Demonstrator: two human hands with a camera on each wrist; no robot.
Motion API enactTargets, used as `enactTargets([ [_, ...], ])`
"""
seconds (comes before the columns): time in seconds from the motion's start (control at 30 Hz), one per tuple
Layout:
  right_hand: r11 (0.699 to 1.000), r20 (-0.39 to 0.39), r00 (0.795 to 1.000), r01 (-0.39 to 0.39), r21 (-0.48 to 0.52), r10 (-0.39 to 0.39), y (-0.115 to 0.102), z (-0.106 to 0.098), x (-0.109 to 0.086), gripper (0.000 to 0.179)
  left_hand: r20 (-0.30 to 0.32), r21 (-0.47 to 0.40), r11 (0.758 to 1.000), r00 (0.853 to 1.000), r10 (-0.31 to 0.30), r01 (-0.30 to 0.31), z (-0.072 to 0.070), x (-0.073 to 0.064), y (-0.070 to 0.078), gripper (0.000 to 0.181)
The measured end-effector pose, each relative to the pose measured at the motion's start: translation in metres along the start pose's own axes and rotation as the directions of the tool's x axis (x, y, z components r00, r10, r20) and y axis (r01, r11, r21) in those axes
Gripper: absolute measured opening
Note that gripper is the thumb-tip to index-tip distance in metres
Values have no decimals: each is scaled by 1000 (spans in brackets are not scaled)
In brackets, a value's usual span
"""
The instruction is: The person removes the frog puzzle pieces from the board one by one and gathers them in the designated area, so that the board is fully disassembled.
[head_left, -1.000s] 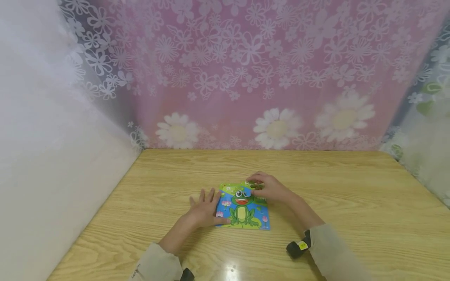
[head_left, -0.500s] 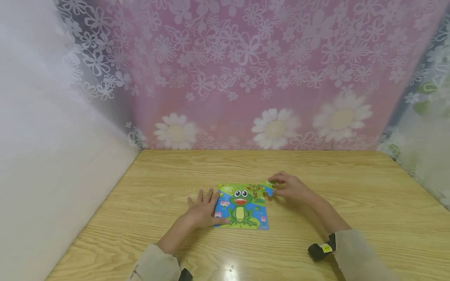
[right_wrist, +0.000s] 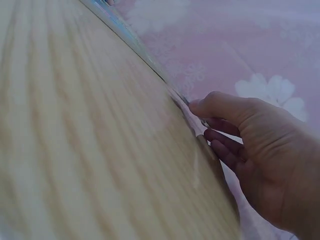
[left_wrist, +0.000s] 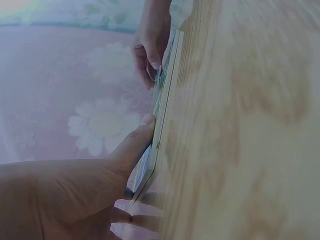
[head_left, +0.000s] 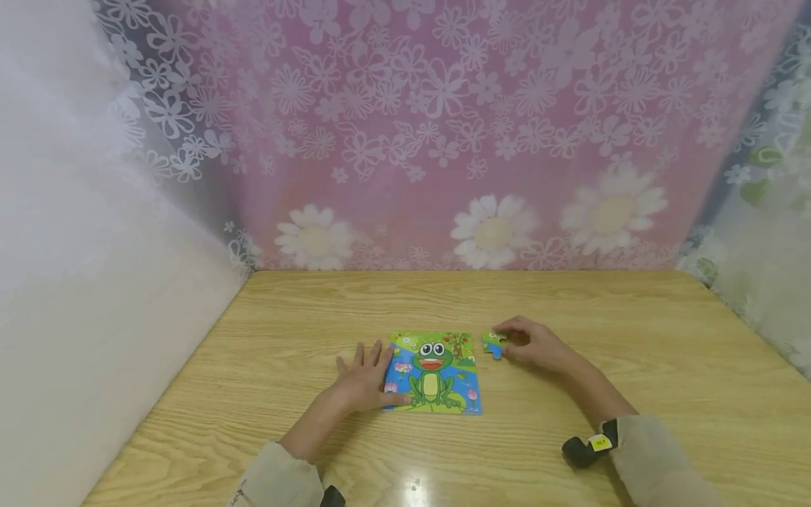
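A square frog jigsaw puzzle [head_left: 431, 380] lies flat on the table, showing a green frog with blue water and pink flowers around it. My left hand [head_left: 364, 386] rests on its left edge with the fingers spread and the thumb over the lower left part. Just right of the puzzle's upper right corner is a small green and blue puzzle piece [head_left: 491, 345], apart from it. My right hand [head_left: 538, 345] pinches this piece between thumb and fingers. From the left wrist, the puzzle [left_wrist: 162, 107] appears edge-on, with my left thumb along its near side.
The wooden table [head_left: 285, 310] spreads out around the puzzle. A pink flowered curtain [head_left: 393, 141] hangs along the far edge, and a white sheet [head_left: 114, 246] closes off the left side. Both wrists wear black cameras, the right one [head_left: 586, 451] with a yellow label.
The right hand has carried the puzzle piece from over the puzzle's upper right part, by the frog's eye, rightward off the puzzle. The left hand has stayed on the left edge.
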State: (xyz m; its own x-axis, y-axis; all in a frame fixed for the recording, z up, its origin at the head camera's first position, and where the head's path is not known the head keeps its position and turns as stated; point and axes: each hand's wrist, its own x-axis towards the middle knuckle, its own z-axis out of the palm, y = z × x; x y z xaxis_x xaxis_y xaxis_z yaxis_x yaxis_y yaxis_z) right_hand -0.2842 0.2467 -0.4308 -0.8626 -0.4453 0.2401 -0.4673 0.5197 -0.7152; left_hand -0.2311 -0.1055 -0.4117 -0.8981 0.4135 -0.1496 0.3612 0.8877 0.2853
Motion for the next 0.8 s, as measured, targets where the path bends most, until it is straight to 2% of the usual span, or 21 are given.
enactTargets([
  [0.17,1000,-11,1000,16,-5,-16,3,1,0,38,-10,3,1000,1000,7,-7,0,0,0,100],
  [0.43,1000,26,1000,-5,3,4,8,3,0,39,-2,8,1000,1000,4,-4,-1,-1,0,100],
  [0.6,1000,27,1000,8,17,-9,9,3,-1,39,-8,5,1000,1000,7,-7,-2,-2,1,99],
  [0.8,998,42,999,-30,49,28,6,3,-1,40,-7,-1,1000,1000,10,-10,-3,-3,2,99],
])
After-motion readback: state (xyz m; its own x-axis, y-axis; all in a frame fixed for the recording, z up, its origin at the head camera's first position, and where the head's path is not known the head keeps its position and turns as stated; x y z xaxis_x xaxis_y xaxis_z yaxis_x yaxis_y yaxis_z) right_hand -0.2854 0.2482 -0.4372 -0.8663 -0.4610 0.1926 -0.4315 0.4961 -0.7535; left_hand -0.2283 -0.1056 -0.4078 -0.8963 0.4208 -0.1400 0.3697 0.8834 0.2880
